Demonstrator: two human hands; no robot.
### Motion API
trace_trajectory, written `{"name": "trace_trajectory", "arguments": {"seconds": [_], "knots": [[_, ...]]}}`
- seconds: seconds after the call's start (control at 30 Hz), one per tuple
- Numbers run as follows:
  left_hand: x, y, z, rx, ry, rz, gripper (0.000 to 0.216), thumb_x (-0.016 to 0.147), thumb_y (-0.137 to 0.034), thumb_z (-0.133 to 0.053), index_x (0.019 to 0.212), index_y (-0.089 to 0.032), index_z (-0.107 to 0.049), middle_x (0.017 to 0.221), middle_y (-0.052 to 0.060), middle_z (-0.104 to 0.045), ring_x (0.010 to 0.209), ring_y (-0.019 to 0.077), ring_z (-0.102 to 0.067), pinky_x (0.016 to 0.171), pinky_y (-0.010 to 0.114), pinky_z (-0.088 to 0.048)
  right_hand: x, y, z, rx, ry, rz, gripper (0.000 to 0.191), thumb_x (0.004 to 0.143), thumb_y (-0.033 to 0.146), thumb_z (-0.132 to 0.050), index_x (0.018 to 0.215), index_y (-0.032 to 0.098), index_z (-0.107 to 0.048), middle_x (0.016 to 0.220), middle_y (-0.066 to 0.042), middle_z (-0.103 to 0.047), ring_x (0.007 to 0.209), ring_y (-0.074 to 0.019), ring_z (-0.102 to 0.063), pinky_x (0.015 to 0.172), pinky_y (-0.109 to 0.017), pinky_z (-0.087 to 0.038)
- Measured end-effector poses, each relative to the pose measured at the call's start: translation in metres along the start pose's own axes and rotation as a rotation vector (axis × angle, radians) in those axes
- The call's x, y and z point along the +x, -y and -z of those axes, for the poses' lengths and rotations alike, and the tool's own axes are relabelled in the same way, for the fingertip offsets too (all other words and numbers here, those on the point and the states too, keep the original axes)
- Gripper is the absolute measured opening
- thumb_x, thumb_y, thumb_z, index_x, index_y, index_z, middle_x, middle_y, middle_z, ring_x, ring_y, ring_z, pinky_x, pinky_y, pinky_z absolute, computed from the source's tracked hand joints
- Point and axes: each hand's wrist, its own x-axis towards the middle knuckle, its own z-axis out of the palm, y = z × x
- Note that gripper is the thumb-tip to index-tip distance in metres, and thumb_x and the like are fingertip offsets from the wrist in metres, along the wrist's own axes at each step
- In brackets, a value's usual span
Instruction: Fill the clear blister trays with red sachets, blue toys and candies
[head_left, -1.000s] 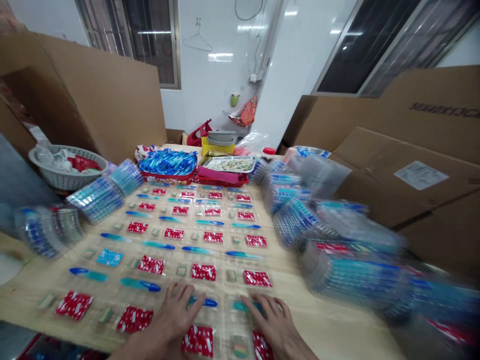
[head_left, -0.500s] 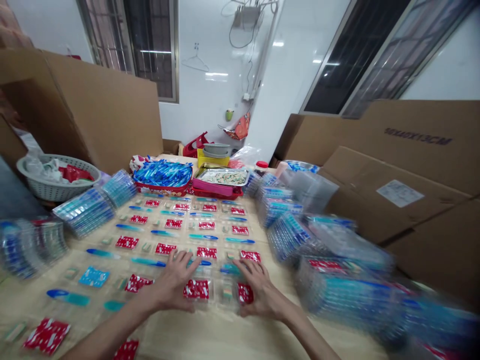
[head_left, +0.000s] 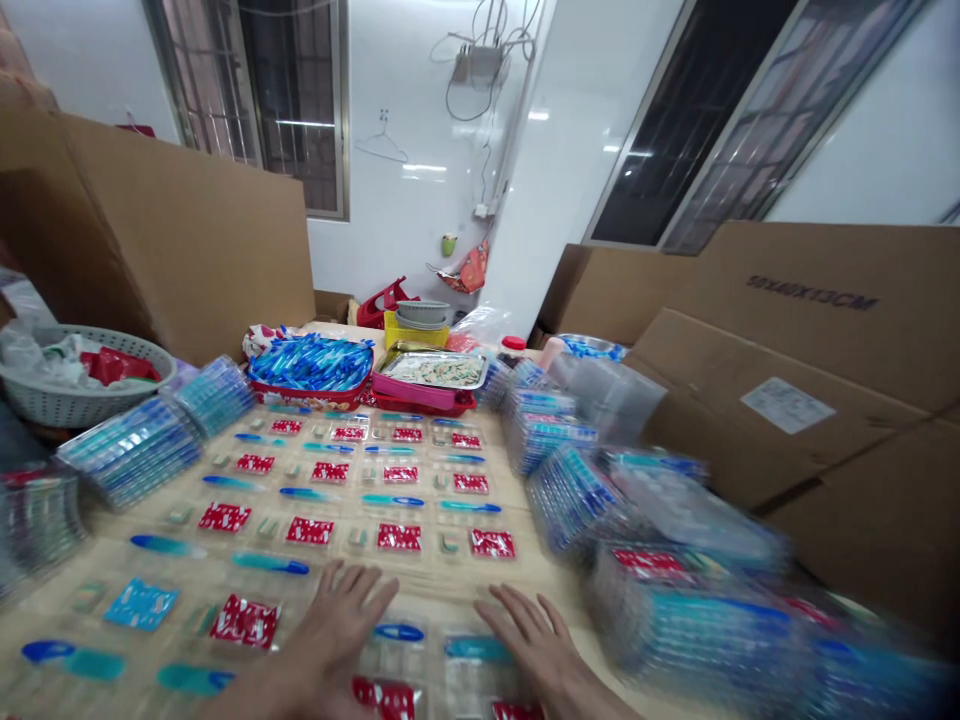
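Note:
My left hand (head_left: 337,632) lies flat with fingers spread on clear blister packs (head_left: 397,640) at the near edge of the wooden table (head_left: 427,585). My right hand (head_left: 534,640) rests flat beside it on the neighbouring pack (head_left: 471,650). Each pack holds a blue pen, a red patterned packet (head_left: 399,537) and a small eraser. Rows of such packs cover the table towards the far end. Neither hand grips anything.
Stacks of filled packs (head_left: 570,490) line the right side and others (head_left: 135,450) the left. A red tray of blue pens (head_left: 311,365) and a pink tray of erasers (head_left: 431,372) stand at the back. A white basket (head_left: 71,385) sits far left. Cardboard boxes (head_left: 787,400) surround the table.
Both hands drew back from the packs in the middle rows to the nearest row. The view tilted up and shifted slightly.

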Motion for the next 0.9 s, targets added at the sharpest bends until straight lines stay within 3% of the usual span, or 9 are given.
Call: {"name": "trace_trajectory", "arguments": {"seconds": [0.1, 0.2, 0.3, 0.4, 0.53, 0.7, 0.9], "knots": [[0.028, 0.015, 0.019, 0.053, -0.112, 0.122, 0.104, 0.060, -0.069, -0.065, 0.143, -0.018, -0.030, 0.151, 0.023, -0.027, 0.139, 0.0403, -0.021, 0.110, 0.064, -0.016, 0.021, 0.011, 0.045, 0.007, -0.116, -0.005, 0.103, 0.065, 0.066, -0.064, 0.148, 0.028, -0.016, 0.156, -0.013, -0.014, 0.143, -0.0350, -0.007, 0.112, -0.060, -0.004], [0.062, 0.030, 0.029, 0.123, -0.174, 0.167, 0.109, 0.059, -0.063, -0.070, 0.145, -0.017, -0.024, 0.155, 0.022, -0.008, 0.142, 0.0380, -0.003, 0.112, 0.061, -0.012, 0.061, 0.015, 0.074, -0.049, -0.150, -0.085, 0.110, 0.062, 0.067, -0.065, 0.149, 0.021, -0.013, 0.156, -0.016, -0.006, 0.143, -0.0328, 0.000, 0.112, -0.057, -0.003], [0.085, 0.042, 0.027, 0.148, -0.072, 0.166, 0.119, 0.053, -0.065, -0.072, 0.147, -0.016, -0.016, 0.154, 0.023, -0.004, 0.141, 0.0393, 0.004, 0.111, 0.063, -0.006, 0.094, 0.005, 0.076, -0.107, -0.085, -0.130, 0.127, 0.050, 0.069, -0.071, 0.149, 0.017, -0.011, 0.155, -0.021, -0.004, 0.143, -0.0355, 0.002, 0.110, -0.059, 0.000], [0.092, 0.048, 0.019, 0.153, 0.012, 0.146, 0.116, 0.058, -0.069, -0.066, 0.147, -0.016, -0.015, 0.154, 0.025, -0.003, 0.141, 0.0398, 0.004, 0.109, 0.066, -0.005, 0.104, -0.012, 0.064, -0.088, -0.014, -0.110, 0.126, 0.051, 0.070, -0.070, 0.149, 0.019, -0.010, 0.155, -0.021, -0.007, 0.143, -0.0363, 0.000, 0.109, -0.062, 0.002], [0.087, 0.050, 0.009, 0.189, -0.008, 0.082, 0.103, 0.066, -0.066, -0.062, 0.146, -0.016, -0.021, 0.153, 0.026, -0.013, 0.142, 0.0385, -0.003, 0.110, 0.064, -0.007, 0.093, -0.025, 0.053, -0.061, -0.033, -0.076, 0.115, 0.054, 0.059, -0.073, 0.148, 0.024, -0.016, 0.154, -0.019, -0.018, 0.142, -0.0368, -0.009, 0.109, -0.061, 0.001], [0.081, 0.042, 0.014, 0.162, -0.103, 0.107, 0.109, 0.053, -0.065, -0.072, 0.140, -0.014, -0.032, 0.133, 0.022, -0.047, 0.130, 0.0376, -0.038, 0.111, 0.061, -0.011, 0.081, -0.013, 0.060, -0.049, -0.089, -0.118, 0.115, 0.048, 0.047, -0.079, 0.146, 0.020, -0.025, 0.141, -0.020, -0.036, 0.134, -0.0385, -0.028, 0.110, -0.059, -0.007], [0.047, 0.022, 0.044, 0.129, -0.199, 0.053, 0.106, 0.052, -0.063, -0.073, 0.138, -0.015, -0.034, 0.128, 0.018, -0.048, 0.124, 0.0363, -0.040, 0.109, 0.064, -0.008, 0.036, 0.011, 0.073, -0.057, -0.199, -0.027, 0.111, 0.052, 0.052, -0.078, 0.145, 0.020, -0.026, 0.135, -0.017, -0.039, 0.129, -0.0345, -0.032, 0.109, -0.052, -0.019]]}}
